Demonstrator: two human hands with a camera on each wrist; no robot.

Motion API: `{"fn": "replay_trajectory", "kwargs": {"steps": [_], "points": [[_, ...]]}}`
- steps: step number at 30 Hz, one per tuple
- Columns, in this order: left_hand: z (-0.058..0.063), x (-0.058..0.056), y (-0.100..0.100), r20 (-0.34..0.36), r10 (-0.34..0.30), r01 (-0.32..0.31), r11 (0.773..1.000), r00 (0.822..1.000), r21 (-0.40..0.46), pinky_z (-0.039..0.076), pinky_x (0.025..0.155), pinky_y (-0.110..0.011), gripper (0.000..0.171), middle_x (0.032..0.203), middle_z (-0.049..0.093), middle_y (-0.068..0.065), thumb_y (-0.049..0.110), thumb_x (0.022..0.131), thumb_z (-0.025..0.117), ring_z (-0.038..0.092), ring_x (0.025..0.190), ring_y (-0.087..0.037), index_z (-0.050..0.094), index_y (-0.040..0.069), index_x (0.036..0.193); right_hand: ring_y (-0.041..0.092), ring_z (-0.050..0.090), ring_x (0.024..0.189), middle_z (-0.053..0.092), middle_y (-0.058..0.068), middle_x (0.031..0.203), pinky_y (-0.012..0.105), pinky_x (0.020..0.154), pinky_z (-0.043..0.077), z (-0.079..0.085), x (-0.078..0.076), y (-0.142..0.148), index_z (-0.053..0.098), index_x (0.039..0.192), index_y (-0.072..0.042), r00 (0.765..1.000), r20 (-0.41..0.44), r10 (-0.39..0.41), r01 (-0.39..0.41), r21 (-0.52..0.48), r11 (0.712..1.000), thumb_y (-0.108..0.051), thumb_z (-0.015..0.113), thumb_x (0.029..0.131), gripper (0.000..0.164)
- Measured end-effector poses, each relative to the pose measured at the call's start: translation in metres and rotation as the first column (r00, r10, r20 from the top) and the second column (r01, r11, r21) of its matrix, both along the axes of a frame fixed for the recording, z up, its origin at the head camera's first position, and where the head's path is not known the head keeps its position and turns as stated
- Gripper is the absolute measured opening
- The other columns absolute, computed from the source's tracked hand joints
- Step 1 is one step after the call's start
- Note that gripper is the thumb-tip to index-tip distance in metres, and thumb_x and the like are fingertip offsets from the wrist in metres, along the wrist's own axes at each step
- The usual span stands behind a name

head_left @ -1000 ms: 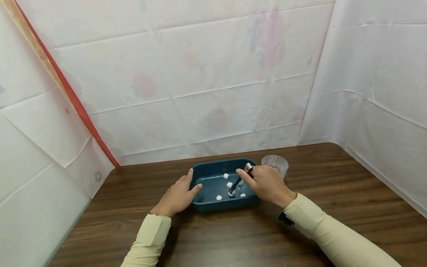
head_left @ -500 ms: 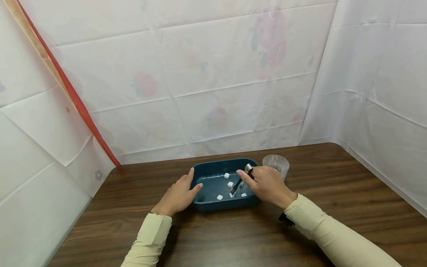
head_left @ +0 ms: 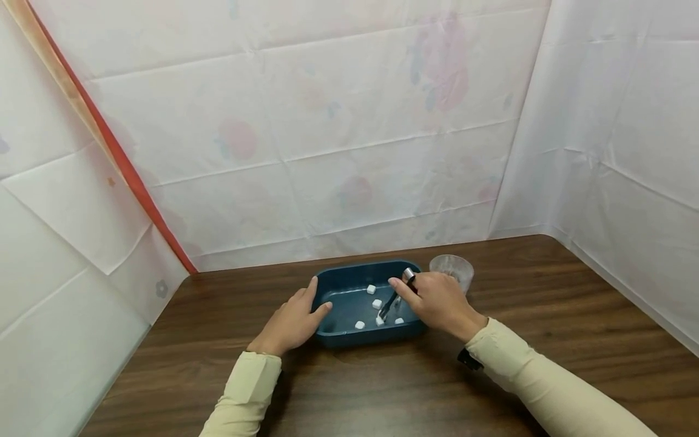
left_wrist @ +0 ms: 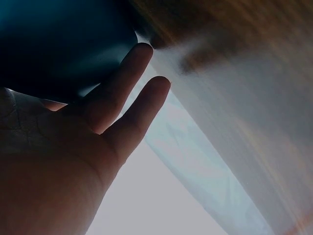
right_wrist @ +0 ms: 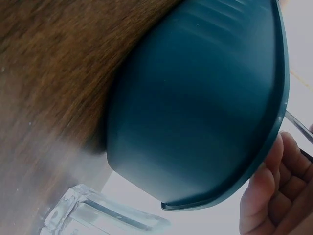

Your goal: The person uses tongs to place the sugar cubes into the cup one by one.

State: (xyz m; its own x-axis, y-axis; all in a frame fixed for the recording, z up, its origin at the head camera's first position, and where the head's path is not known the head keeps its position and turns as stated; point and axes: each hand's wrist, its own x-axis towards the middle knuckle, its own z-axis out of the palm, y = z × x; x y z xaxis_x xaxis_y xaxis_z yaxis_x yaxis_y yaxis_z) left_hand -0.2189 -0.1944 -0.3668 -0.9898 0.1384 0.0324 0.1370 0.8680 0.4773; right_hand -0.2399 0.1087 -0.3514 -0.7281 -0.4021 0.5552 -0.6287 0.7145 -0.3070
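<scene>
A dark blue tray (head_left: pixel 349 337) stands on the table with several small white cubes (head_left: pixel 377 304) lying in it. My left hand (head_left: pixel 289 320) rests against its left end, fingers straight along the outside and thumb by the rim. In the left wrist view, two straight fingers (left_wrist: pixel 129 117) show beside the tray's dark wall (left_wrist: pixel 63 49). Over the right end, my right hand (head_left: pixel 439 306) grips a slim black tool with a silver end, apparently tongs (head_left: pixel 389 303). Their lower tips are at a white cube (head_left: pixel 380 321) near the front wall; whether they pinch it is unclear.
Just behind my right hand is a clear cup (head_left: pixel 455 270), partly hidden by that hand. The brown wooden table (head_left: pixel 218 309) extends around the tray. White patterned sheets (head_left: pixel 327 152) hang behind and at both sides.
The tips of the tongs have shifted slightly, and the cube beneath them shows more fully. Both hands stay in nearly the same place, as does the tray.
</scene>
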Motion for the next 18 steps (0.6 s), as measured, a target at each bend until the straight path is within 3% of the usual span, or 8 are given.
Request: {"fn": "replay_trajectory", "kwargs": {"steps": [18], "points": [[-0.0007,-0.0002,-0.0015,-0.005,-0.007,0.007,1.000,1.000,-0.002,0.036,0.108,-0.062,0.078,0.156,0.036,-0.021,0.047,0.103,0.050,0.041,0.139,-0.040,0.017,0.006,0.161,0.007,0.035,0.042,0.029,-0.011,0.047,0.026,0.042,0.031,0.0011,-0.0027,0.0025,0.040,0.051,-0.020,1.000,-0.026,-0.002,0.002,0.001,1.000,-0.043,0.057,0.102,0.059]]}}
